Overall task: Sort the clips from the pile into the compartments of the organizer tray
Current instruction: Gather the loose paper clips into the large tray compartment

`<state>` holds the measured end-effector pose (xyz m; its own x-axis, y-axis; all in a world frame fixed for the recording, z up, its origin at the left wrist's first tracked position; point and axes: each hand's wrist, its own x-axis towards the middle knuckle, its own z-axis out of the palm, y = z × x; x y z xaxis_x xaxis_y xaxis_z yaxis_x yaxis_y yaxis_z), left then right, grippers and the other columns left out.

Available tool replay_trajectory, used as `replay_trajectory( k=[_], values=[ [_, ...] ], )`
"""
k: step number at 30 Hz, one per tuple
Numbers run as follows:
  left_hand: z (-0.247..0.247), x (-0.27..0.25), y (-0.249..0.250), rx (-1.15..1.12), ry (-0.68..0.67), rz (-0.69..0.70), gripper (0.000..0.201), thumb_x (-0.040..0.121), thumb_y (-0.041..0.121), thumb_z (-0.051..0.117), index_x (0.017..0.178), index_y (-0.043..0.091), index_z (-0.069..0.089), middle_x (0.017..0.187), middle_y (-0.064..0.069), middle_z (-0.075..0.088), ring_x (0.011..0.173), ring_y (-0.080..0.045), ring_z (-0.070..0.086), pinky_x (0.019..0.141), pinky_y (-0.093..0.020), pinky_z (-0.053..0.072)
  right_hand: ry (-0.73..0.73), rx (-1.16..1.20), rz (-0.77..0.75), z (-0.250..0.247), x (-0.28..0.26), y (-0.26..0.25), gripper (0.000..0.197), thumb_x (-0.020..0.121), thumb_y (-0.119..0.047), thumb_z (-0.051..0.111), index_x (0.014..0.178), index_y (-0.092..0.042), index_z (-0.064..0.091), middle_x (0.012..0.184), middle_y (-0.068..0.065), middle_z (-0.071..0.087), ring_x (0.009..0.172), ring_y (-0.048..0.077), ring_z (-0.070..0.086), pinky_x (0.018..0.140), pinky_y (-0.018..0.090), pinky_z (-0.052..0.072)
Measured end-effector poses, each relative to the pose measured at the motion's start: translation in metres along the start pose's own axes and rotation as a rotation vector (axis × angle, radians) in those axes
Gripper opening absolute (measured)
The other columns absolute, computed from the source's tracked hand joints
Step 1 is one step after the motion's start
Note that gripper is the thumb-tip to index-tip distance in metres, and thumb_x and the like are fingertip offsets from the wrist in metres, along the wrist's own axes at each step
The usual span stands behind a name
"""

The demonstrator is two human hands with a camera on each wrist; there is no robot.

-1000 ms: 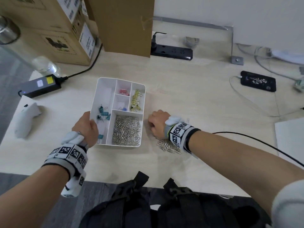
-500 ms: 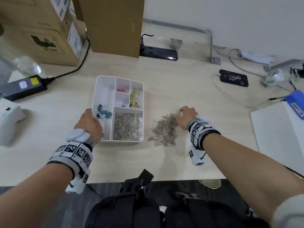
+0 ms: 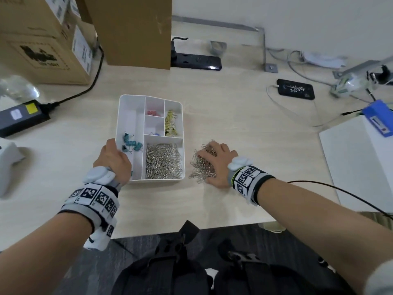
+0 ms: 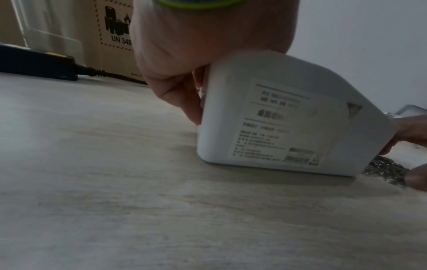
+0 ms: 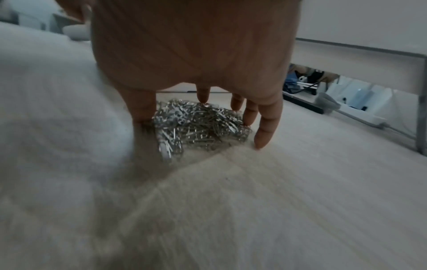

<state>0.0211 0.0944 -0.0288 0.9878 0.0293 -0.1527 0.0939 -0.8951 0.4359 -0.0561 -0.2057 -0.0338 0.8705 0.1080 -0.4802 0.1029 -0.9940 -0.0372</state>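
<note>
Tabletop (image 3: 244,116): pale wood-grain, running back to a white wall; it carries everything you are working with.
Cardboard boxes (image 3: 42,35): stacked at the far left corner, with a taller brown box (image 3: 136,30) beside them.
White block (image 3: 361,162): at the right edge of the tabletop, a blue device (image 3: 377,117) lying on its far corner.
Organizer tray (image 3: 151,98): white, sitting left of centre; in the left wrist view its near left corner looks tipped up off the tabletop, a printed label on its underside.
Your left hand (image 3: 113,161): its fingers (image 4: 184,102) are wrapped round the tray's near left corner, the thumb over the rim.
Your right hand (image 3: 219,165): palm down over the pile, fingers (image 5: 265,127) spread apart and fairly straight, their tips touching the clips and the tabletop around them.
Power strip (image 3: 195,60): black, against the far edge behind the tray.
Power adapter (image 3: 23,116): black brick to the tray's left, its cable running back toward the boxes.
Phone (image 3: 295,89): dark, face up, far right, a white cable plugged in.
Pile of silver paper clips (image 3: 200,169): loose on the tabletop just right of the tray, partly under your right hand.
Sorted clips: silver paper clips (image 3: 162,160) fill the tray's near right compartment; teal binder clips (image 3: 131,143) lie in the long left one; yellow clips (image 3: 171,125) in the far right; red clips (image 3: 153,112) in the far middle.
</note>
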Motion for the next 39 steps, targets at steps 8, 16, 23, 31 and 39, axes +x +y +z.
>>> replay_trajectory(
  k=[8,16,23,31,39],
  values=[
    [0.007,-0.001,0.002,0.035,0.041,-0.006,0.017,0.096,0.015,0.038,0.105,0.002,0.043,0.088,-0.023,0.055,0.062,-0.032,0.047,0.058,-0.037,0.037,0.098,0.074,-0.065,0.002,0.027,0.006,0.04,0.084,-0.023,0.054,0.124,-0.019,0.045,0.119,0.009,0.041,0.101,0.028,0.042,0.071,0.038,0.049],
    [0.006,0.0,0.007,0.074,0.029,-0.053,0.017,0.096,0.014,0.038,0.105,0.001,0.043,0.092,-0.023,0.056,0.068,-0.033,0.049,0.061,-0.037,0.036,0.057,0.11,-0.083,-0.003,0.04,0.018,0.032,0.089,-0.013,0.05,0.121,-0.006,0.05,0.112,0.014,0.051,0.092,0.032,0.054,0.071,0.038,0.047],
    [0.008,0.0,0.007,0.093,0.045,-0.062,0.015,0.095,0.012,0.04,0.104,0.001,0.044,0.086,-0.02,0.053,0.067,-0.031,0.049,0.06,-0.037,0.035,0.134,0.524,0.283,-0.021,0.038,0.026,0.025,0.088,-0.016,0.055,0.113,-0.014,0.058,0.097,0.004,0.059,0.083,0.025,0.059,0.07,0.029,0.048],
    [0.006,-0.001,0.011,0.079,0.026,-0.078,0.015,0.096,0.012,0.039,0.104,0.0,0.043,0.091,-0.022,0.054,0.067,-0.029,0.044,0.062,-0.036,0.034,0.044,0.882,0.432,-0.031,0.037,0.035,0.008,0.086,-0.02,0.064,0.079,-0.018,0.06,0.067,0.003,0.059,0.06,0.022,0.059,0.06,0.035,0.055],
    [0.004,-0.001,0.01,0.066,-0.011,-0.094,0.016,0.096,0.013,0.039,0.105,0.001,0.044,0.096,-0.022,0.056,0.074,-0.033,0.051,0.064,-0.036,0.035,0.033,1.087,0.335,-0.067,0.036,-0.009,0.012,0.088,-0.009,0.06,0.097,0.0,0.061,0.081,0.009,0.058,0.054,0.016,0.065,0.049,0.024,0.052]
  ],
)
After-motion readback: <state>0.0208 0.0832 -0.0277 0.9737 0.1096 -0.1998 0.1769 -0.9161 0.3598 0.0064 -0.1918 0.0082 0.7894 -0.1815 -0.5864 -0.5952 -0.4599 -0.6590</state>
